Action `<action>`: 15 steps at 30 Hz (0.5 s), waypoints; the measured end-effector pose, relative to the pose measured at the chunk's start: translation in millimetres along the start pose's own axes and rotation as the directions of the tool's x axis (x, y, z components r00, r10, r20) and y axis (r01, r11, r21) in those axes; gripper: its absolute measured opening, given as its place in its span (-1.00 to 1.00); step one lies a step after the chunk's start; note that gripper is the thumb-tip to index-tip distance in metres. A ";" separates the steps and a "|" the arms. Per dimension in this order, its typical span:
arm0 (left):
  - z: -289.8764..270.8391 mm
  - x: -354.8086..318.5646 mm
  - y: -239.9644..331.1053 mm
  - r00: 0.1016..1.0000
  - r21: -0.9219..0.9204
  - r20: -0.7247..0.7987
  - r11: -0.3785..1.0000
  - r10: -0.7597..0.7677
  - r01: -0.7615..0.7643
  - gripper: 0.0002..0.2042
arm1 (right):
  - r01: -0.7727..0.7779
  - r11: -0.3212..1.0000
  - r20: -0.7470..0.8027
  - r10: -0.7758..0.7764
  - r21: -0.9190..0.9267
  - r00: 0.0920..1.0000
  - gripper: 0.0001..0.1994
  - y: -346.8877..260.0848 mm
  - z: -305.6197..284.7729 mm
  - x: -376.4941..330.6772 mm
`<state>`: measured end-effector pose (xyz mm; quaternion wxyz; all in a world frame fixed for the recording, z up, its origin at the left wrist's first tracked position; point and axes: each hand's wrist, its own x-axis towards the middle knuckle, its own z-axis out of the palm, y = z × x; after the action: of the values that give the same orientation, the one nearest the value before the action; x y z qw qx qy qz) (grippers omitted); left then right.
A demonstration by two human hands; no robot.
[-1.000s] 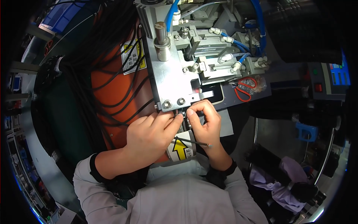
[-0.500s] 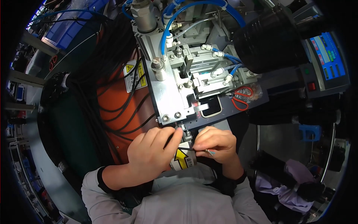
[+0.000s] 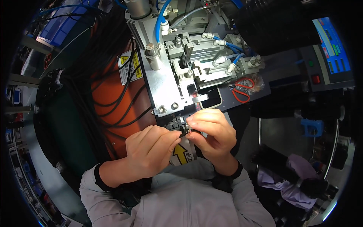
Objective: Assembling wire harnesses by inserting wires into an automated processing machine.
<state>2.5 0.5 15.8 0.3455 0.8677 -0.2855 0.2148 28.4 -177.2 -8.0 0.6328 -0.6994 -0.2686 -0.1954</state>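
Note:
My left hand point(image 3: 151, 147) is closed in a pinch on a short stretch of black cable point(image 3: 182, 132), just in front of the metal machine point(image 3: 160, 85). Close against it, the thumb and fingers of my right hand point(image 3: 214, 132) pinch the end of the same cable. A small metallic piece shows between the fingertips, too small to make out. The fingertips hide most of the cable end. Directly behind them is a small dark clamp-like fixture point(image 3: 177, 123) at the machine's front edge. Below the hands is a white label with a yellow arrow point(image 3: 180, 153).
Black cables point(image 3: 130, 104) hang over an orange surface point(image 3: 104, 89) at the left. Red-handled scissors point(image 3: 243, 90) and a phone-like dark object point(image 3: 211, 99) lie right of the machine. Blue air hoses point(image 3: 160, 22) run above. A control box with a screen point(image 3: 332, 49) stands far right.
My right hand has moved up and left to the fixture, bringing the cable end whose coloured wires showed before. My left hand has drawn slightly back from the fixture. The view has shifted a little.

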 end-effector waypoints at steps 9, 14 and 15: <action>-2.6 -1.5 -2.9 0.998 0.010 0.038 0.998 0.054 -0.055 -0.77 | 0.074 0.991 0.152 -0.057 -0.112 0.987 -0.74 -2.8 -7.9 8.1; -2.5 -3.6 -3.3 0.991 -0.011 0.081 0.995 0.102 -0.102 -0.74 | -0.427 0.854 0.333 0.327 0.296 0.884 -0.77 0.8 -16.4 4.5; -1.9 -4.6 -2.6 0.989 -0.037 0.106 0.995 0.098 -0.095 -0.74 | -0.357 0.903 0.268 0.293 0.239 0.918 -0.78 0.8 -14.8 5.0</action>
<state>0.3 5.0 13.2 0.3325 0.8577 -0.3487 0.1794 33.7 -191.3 -3.7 0.7152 -0.6545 -0.2427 0.0347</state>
